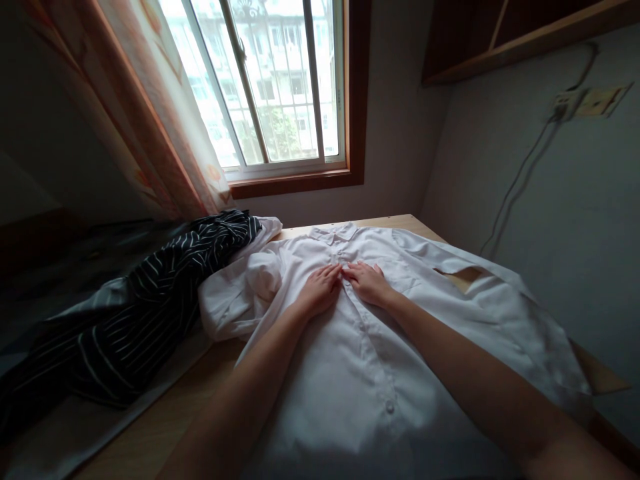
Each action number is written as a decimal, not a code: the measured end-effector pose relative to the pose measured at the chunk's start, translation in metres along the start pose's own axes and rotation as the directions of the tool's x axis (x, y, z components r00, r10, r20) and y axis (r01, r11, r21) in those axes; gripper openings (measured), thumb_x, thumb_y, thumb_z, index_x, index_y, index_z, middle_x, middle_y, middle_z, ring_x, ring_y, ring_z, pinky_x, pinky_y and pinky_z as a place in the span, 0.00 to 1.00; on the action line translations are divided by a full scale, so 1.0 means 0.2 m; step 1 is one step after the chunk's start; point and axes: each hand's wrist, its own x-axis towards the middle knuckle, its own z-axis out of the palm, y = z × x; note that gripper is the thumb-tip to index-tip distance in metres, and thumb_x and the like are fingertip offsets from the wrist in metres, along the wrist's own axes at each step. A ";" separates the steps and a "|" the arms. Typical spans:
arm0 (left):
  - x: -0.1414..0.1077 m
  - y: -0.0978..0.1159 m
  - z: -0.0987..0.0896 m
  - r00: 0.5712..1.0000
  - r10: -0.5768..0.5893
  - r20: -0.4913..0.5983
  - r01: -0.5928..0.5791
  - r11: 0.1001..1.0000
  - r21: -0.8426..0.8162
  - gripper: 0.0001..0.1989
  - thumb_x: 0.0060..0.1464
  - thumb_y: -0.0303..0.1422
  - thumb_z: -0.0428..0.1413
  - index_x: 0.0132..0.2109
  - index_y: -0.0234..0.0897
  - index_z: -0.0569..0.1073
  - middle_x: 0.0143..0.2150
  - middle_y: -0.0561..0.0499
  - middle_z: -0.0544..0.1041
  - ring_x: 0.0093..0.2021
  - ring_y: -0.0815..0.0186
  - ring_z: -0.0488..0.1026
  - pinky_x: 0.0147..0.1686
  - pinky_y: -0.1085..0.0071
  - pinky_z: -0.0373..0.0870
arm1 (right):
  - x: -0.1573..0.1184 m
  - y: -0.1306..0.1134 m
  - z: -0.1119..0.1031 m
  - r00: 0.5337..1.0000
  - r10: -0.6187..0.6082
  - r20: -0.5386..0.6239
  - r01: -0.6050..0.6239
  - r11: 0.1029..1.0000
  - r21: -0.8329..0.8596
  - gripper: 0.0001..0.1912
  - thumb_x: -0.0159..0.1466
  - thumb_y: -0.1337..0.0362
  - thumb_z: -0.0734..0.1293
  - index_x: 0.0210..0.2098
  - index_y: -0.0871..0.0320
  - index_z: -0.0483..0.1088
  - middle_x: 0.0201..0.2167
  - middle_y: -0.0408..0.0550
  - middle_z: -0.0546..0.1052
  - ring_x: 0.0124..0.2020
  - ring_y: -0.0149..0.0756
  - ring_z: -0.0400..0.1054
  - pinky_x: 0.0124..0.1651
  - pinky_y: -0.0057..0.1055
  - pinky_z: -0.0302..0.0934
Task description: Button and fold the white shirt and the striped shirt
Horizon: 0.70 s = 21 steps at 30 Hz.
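Observation:
A white button-up shirt (330,393) lies spread front side up, its collar toward the window and its button placket running down the middle. On the upper chest, just left of the placket, my left hand (321,290) rests flat with fingers stretched out. My right hand (369,283) lies opposite it, fingers extended and pressed on the cloth at the placket. The fingertips of both hands nearly meet. The left sleeve in view is bunched up, while the other reaches out to the right. Wrinkles show around the chest and lower front.
Under the shirt is a light wooden table (190,393). Black striped cloth (145,313) is heaped at the left over pale fabric. A window (280,87) with a patterned curtain (165,113) stands behind. On the right wall, a cord (520,177) hangs from a socket (565,105) below a wooden shelf (530,50).

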 end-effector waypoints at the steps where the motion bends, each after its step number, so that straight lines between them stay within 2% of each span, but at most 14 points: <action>1: 0.00 0.01 0.00 1.000 0.019 0.014 -0.019 1.000 0.012 0.26 0.65 0.33 0.43 0.67 0.31 0.62 0.68 0.41 0.64 0.67 0.60 0.60 0.67 0.61 0.54 | 0.00 0.00 -0.01 1.000 0.001 -0.014 -0.001 1.000 0.003 0.20 0.71 0.61 0.56 0.57 0.45 0.71 0.64 0.43 0.67 0.65 0.45 0.57 0.66 0.51 0.46; 4: -0.02 0.03 -0.02 0.998 0.022 0.052 -0.024 0.999 0.041 0.26 0.65 0.35 0.44 0.68 0.34 0.60 0.67 0.42 0.65 0.66 0.58 0.63 0.65 0.59 0.56 | 0.00 0.00 -0.04 0.999 0.024 -0.027 -0.024 1.000 0.021 0.19 0.70 0.60 0.56 0.54 0.48 0.74 0.56 0.46 0.76 0.58 0.41 0.67 0.61 0.37 0.55; 6: -0.03 0.04 -0.04 0.997 0.048 0.068 -0.051 0.997 0.054 0.25 0.65 0.36 0.45 0.66 0.40 0.64 0.65 0.45 0.68 0.64 0.58 0.65 0.64 0.59 0.58 | 0.00 0.02 -0.06 0.999 0.050 -0.020 -0.049 0.999 0.022 0.19 0.70 0.61 0.56 0.53 0.50 0.75 0.52 0.48 0.78 0.54 0.39 0.70 0.57 0.32 0.58; 7: -0.03 0.04 -0.05 0.995 0.069 0.077 -0.073 0.996 0.055 0.24 0.64 0.36 0.45 0.65 0.43 0.66 0.65 0.46 0.69 0.64 0.59 0.65 0.63 0.59 0.59 | -0.01 0.03 -0.07 0.998 0.063 -0.023 -0.062 0.998 0.008 0.19 0.69 0.62 0.56 0.53 0.51 0.75 0.53 0.48 0.78 0.55 0.40 0.69 0.57 0.32 0.57; 9: -0.05 0.03 -0.06 0.992 0.089 0.094 -0.094 0.994 0.051 0.22 0.65 0.36 0.45 0.63 0.46 0.68 0.65 0.48 0.68 0.65 0.59 0.64 0.64 0.58 0.58 | -0.01 0.07 -0.07 0.994 0.100 -0.038 -0.102 0.994 -0.043 0.20 0.69 0.60 0.56 0.56 0.50 0.72 0.59 0.49 0.73 0.60 0.43 0.64 0.62 0.39 0.54; 12: -0.07 0.02 -0.07 0.989 0.054 0.137 -0.059 0.998 0.034 0.23 0.66 0.39 0.44 0.66 0.49 0.64 0.69 0.49 0.62 0.69 0.57 0.57 0.66 0.52 0.52 | 0.00 0.14 -0.07 0.981 0.194 -0.010 -0.193 0.974 -0.119 0.26 0.70 0.50 0.55 0.64 0.49 0.63 0.69 0.50 0.59 0.69 0.50 0.49 0.66 0.57 0.42; 14: -0.07 0.02 -0.06 0.982 0.036 0.184 -0.042 0.999 0.027 0.24 0.67 0.41 0.42 0.68 0.51 0.60 0.71 0.50 0.57 0.71 0.55 0.52 0.67 0.47 0.47 | 0.02 0.20 -0.07 0.965 0.262 0.019 -0.257 0.955 -0.152 0.31 0.70 0.44 0.52 0.68 0.48 0.57 0.72 0.50 0.53 0.71 0.52 0.43 0.67 0.61 0.36; 18: -0.08 0.02 -0.07 0.966 0.022 0.258 -0.029 0.999 0.025 0.25 0.68 0.43 0.40 0.69 0.51 0.57 0.73 0.48 0.53 0.73 0.55 0.47 0.67 0.43 0.41 | 0.05 0.32 -0.06 0.936 0.353 0.006 -0.345 0.919 -0.188 0.35 0.70 0.42 0.49 0.70 0.50 0.53 0.72 0.51 0.50 0.71 0.51 0.42 0.68 0.55 0.36; 21: -0.08 0.03 -0.08 0.961 0.003 0.277 -0.011 1.000 0.025 0.25 0.68 0.43 0.40 0.69 0.50 0.57 0.73 0.48 0.52 0.73 0.55 0.45 0.67 0.42 0.39 | 0.06 0.35 -0.05 0.923 0.383 -0.031 -0.381 0.901 -0.207 0.33 0.71 0.45 0.49 0.70 0.53 0.53 0.72 0.53 0.52 0.71 0.52 0.43 0.68 0.50 0.39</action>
